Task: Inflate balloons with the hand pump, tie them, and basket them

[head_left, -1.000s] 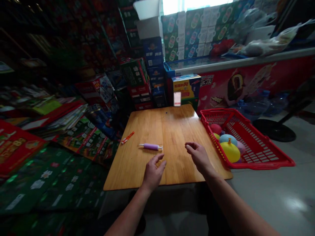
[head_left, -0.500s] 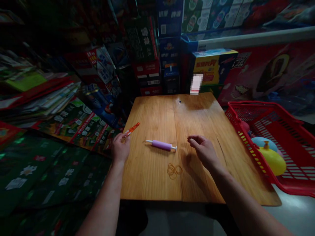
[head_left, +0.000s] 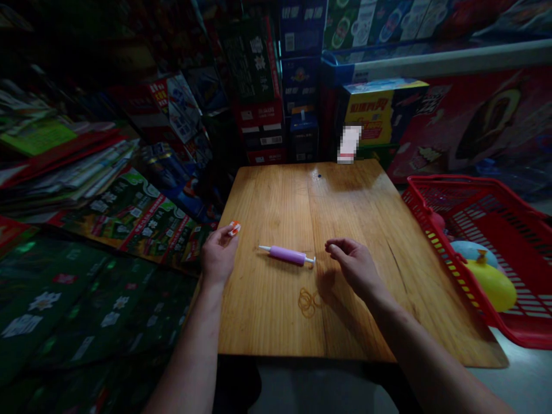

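Note:
At the table's left edge, my left hand [head_left: 218, 257] pinches a limp orange-and-white balloon [head_left: 234, 228] between thumb and fingertips. My right hand [head_left: 351, 260] hovers over the table on the other side, fingers curled together; whether anything small is in them cannot be made out. Between the hands lies a purple balloon pump [head_left: 287, 255] with a white nozzle pointing left and a white handle near my right hand. Several tan rubber bands [head_left: 306, 303] lie in a loose cluster closer to me, below the pump.
The wooden table [head_left: 276, 322] carries a tiny dark object [head_left: 319, 176] at its far side. A red basket [head_left: 474, 310] on the right holds a yellow balloon [head_left: 491, 286] and a blue balloon [head_left: 472, 252]. Stacked boxes [head_left: 259, 126] stand behind; green cartons [head_left: 95, 305] crowd the left.
The balloon in my left hand, stretched out long before, now looks bunched up at the fingertips. My right hand stays in nearly the same place, and the view has shifted slightly.

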`<state>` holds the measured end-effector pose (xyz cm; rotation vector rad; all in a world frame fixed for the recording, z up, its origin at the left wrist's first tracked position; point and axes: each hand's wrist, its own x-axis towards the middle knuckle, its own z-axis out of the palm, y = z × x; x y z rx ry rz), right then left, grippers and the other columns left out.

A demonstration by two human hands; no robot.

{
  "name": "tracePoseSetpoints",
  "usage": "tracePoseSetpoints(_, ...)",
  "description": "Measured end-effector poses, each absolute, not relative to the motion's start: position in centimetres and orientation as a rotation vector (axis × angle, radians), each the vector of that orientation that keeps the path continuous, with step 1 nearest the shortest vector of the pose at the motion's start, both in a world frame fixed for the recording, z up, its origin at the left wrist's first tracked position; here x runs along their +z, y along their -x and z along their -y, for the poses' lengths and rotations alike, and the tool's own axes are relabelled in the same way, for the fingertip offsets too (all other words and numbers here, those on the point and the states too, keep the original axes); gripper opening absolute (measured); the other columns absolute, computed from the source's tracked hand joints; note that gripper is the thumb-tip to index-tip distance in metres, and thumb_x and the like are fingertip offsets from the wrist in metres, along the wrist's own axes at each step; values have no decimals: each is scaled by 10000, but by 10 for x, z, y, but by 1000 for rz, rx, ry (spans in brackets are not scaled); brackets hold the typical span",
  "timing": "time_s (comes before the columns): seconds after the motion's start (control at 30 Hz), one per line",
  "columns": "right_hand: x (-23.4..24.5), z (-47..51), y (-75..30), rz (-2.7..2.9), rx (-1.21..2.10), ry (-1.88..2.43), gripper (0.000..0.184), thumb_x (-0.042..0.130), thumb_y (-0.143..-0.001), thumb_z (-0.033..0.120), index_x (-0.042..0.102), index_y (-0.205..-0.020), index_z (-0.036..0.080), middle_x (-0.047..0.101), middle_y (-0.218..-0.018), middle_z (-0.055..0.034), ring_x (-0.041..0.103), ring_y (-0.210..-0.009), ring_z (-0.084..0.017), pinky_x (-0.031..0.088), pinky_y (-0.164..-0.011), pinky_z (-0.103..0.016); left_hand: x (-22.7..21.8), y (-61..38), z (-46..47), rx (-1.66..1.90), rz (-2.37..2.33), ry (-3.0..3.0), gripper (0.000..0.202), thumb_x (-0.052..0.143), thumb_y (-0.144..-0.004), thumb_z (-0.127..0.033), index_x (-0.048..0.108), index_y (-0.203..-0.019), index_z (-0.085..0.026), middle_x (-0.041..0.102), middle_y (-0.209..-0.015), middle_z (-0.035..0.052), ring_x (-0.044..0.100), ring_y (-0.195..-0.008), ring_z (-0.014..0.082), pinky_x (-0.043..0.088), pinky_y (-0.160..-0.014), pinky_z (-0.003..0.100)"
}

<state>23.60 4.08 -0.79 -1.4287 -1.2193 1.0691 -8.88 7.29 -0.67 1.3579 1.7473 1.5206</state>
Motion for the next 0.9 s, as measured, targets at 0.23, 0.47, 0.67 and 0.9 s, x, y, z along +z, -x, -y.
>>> tracePoseSetpoints(0.23, 10, -21, -216, 1253, 1137, 1258, 214, 695, -804, 331, 704, -980, 211, 698, -997, -70, 659, -881, -207, 537, -806, -387, 24, 14, -31, 1571, -1147, -976, 227, 740, -772, -281, 688, -962, -168, 730, -996, 78, 696, -865, 186, 543, -870, 382)
tracePoseSetpoints(0.47, 12, -5, -195, 1029, 1553, 877, 560, 791, -727, 260, 565, -1239, 294, 612, -1249, -69, 652, -998, -213, 550, -738, -337, 24, -10, -4, 1407, -1020, -854, 160, 713, -812, -292, 699, -921, -177, 715, -902, 51, 675, -753, 159, 553, -783, 346)
tracePoseSetpoints(0.67, 2, -11, -199, 871, 1599, 908, 351, 784, -732, 288, 643, -1045, 215, 665, -803, -15, 617, -693, -145, 471, -582, -275, 20, -11, 0, 1332, -1074, -891, 175, 695, -823, -327, 713, -902, -171, 704, -853, 54, 646, -720, 148, 542, -727, 305)
tracePoseSetpoints(0.9, 7, -10, -198, 963, 1564, 942, 256, 776, -708, 241, 690, -949, 227, 689, -901, -20, 619, -765, -148, 485, -657, -290, 12, -8, -5, 1372, -1125, -879, 164, 727, -793, -315, 724, -871, -171, 705, -905, 49, 640, -780, 146, 513, -748, 286)
